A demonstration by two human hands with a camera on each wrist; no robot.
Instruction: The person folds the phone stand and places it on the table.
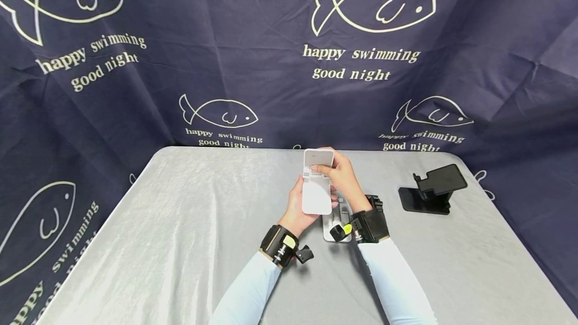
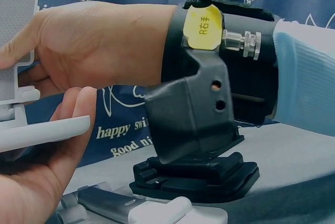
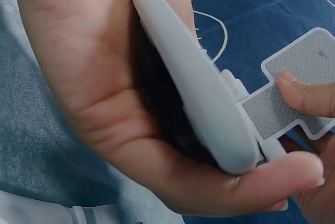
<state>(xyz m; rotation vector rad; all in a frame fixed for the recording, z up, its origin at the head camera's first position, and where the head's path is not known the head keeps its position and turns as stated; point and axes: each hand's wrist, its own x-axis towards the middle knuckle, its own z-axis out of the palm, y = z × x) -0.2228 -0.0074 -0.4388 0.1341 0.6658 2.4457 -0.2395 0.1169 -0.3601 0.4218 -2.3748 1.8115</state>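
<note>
white stand [image 1: 317, 195]: lifted above the table [image 1: 180, 214], between both hands; hinge partly covered by a thumb, underside lost in shadow in the right wrist view, cut off at the frame edge in the left wrist view
left hand [image 1: 301, 210]: wrapped round the lower plate of the white stand, palm largely hidden behind it in the head view
right hand [image 1: 344, 172]: pinching the upper plate of the white stand, thumb across the front, other fingers mostly out of sight
silver stand [image 1: 334, 217]: on the table, nearer than the white stand; partly covered, shape hard to make out
black stand [image 1: 444, 179]: well right of the white stand
curtain [image 1: 280, 64]: behind the white stand, fish prints cropped at the edges
</note>
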